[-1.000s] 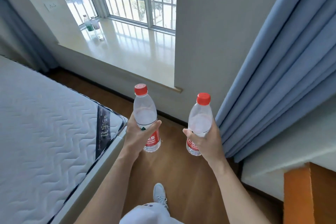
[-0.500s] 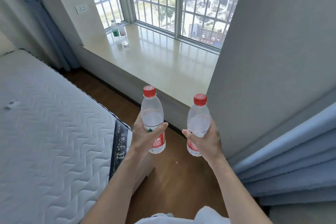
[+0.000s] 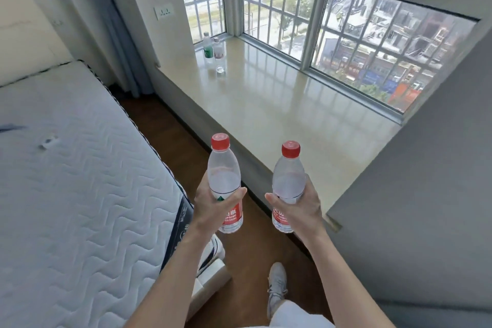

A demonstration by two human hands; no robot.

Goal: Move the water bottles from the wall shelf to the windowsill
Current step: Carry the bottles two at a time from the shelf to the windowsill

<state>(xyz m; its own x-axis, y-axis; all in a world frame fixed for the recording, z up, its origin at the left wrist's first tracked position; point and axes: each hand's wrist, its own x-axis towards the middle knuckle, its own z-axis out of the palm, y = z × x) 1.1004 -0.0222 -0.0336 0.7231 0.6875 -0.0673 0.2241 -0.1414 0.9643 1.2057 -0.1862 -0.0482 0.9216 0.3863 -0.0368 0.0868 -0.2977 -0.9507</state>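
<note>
The fingers (image 3: 213, 210) of the left hand (image 3: 210, 208) are wrapped around the left bottle (image 3: 225, 184), thumb laid across its front above the red label, and the fingers (image 3: 306, 210) of the right hand (image 3: 298, 208) close in the same way around the right bottle (image 3: 288, 186). Both bottles are clear, ribbed plastic with rounded shoulders and red screw caps, held upright and apart from each other above the wooden floor (image 3: 239, 274), just short of the near edge of the windowsill (image 3: 266, 114). The windowsill is a deep, wide ledge of pale, polished stone that mirrors the window bars in its gloss. In its far left corner stand two more bottles (image 3: 213, 49), one with a green label and one with a reddish label, close together beside the glass. The window (image 3: 346, 34) has white frames with a grid of bars outside, and buildings and trees show below. To the left lies a bare mattress (image 3: 66, 181) with a white quilted cover stitched in wavy lines and a dark edge band. A blue curtain (image 3: 117, 34) hangs in the corner beyond it, with a white wall socket (image 3: 163, 11) on the pier beside the window. A grey wall (image 3: 426, 221) rises at the right. Two pale shoes (image 3: 275, 287) rest on the dark brown boards below.
</note>
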